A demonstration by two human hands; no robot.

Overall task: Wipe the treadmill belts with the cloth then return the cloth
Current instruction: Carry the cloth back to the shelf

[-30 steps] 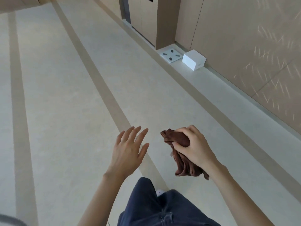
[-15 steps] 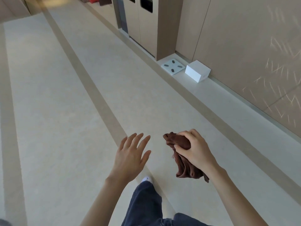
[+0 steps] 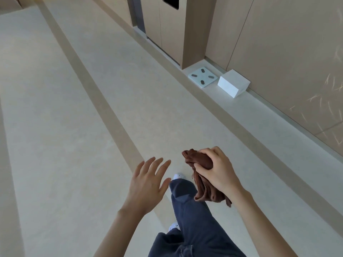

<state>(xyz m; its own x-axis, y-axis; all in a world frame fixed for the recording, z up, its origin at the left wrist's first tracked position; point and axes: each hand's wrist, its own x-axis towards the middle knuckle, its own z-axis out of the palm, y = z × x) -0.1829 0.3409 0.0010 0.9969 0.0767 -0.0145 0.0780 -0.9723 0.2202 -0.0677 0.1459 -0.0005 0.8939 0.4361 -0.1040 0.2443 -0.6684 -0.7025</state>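
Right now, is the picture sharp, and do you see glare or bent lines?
Head view: the left hand, right hand and cloth are sharp, without motion blur; head view: the floor stripes splay and tilt, typical of a wide-angle lens; head view: bright light streaks speckle the wall panel.

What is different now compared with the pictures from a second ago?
The leg has swung forward in a step; its shoe now shows between the hands. The scale and white box sit lower in view than a second ago. Nothing was taken or let go: the right hand still grips the cloth, the left hand stays open.
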